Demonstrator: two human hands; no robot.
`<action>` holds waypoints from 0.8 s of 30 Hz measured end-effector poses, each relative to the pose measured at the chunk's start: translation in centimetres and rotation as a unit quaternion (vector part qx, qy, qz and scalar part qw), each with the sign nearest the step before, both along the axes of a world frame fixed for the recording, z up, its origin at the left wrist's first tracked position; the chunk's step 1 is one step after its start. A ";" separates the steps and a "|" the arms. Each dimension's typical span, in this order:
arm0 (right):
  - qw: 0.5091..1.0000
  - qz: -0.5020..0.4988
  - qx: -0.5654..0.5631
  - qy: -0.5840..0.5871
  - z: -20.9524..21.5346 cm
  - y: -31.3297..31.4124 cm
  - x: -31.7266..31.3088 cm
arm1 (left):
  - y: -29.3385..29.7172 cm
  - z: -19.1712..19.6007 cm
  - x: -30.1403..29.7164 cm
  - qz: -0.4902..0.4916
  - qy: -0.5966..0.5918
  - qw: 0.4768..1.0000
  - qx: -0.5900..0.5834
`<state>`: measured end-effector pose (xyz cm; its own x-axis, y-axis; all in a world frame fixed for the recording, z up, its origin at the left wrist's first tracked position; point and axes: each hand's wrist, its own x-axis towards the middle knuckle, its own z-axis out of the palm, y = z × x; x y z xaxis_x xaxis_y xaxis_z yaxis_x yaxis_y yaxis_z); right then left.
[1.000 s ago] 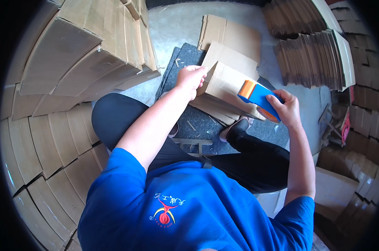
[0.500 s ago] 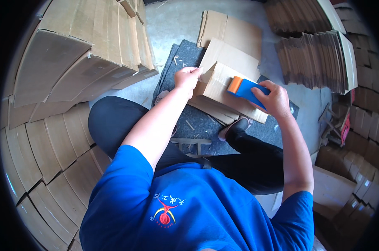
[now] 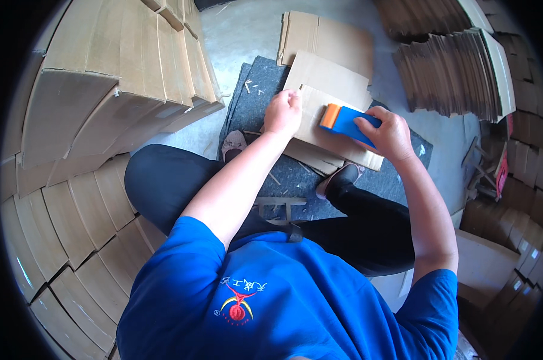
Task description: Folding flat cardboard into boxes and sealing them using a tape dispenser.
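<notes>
A brown cardboard box [image 3: 316, 129] lies between my feet, its long side slanting down to the right. My left hand [image 3: 283, 114] is at the box's left end, with curled fingers gripping its upper edge; the fingertips are partly hidden. In my right hand [image 3: 391, 133] is a blue block-shaped hand tool [image 3: 349, 125] with an orange end. Fingers and thumb wrap its right part. The orange end points left, and the tool rests on or just over the box's upper face. I cannot tell whether they touch.
Flat cardboard sheets [image 3: 334, 39] lie beyond the box, partly on a dark mat [image 3: 241, 108]. Tall carton stacks [image 3: 73, 114] stand at the left. Bundled flat cardboard [image 3: 451, 75] stands at the far right. A small frame [image 3: 280, 202] sits between my legs.
My left hand has moved right and curled over the box's left end, where a flap was standing up. The blue tool has shifted slightly left and up with my right hand.
</notes>
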<state>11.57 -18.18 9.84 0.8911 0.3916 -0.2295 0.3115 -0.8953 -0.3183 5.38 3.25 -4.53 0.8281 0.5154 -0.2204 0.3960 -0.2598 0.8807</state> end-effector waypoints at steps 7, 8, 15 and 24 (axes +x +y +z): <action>0.998 0.017 0.015 0.053 0.7 -0.7 0.8 | -0.1 -0.7 0.8 -0.101 0.080 0.988 -0.084; 0.998 0.039 -0.009 0.058 1.4 -1.2 0.7 | -0.2 -1.2 0.6 -0.092 0.080 0.989 -0.081; 0.996 -0.006 0.031 0.089 1.8 -13.2 1.3 | 0.1 -0.8 0.4 -0.091 0.116 0.976 -0.158; 0.995 0.007 0.049 0.085 -0.3 -18.1 1.7 | -0.1 0.7 0.9 -0.118 0.150 0.981 0.017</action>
<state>13.30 -36.26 9.55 0.8366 0.4317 -0.3372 0.2577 -0.8534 -0.4530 6.26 3.13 -3.79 0.8261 0.3279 -0.4583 0.5611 -0.4031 0.7230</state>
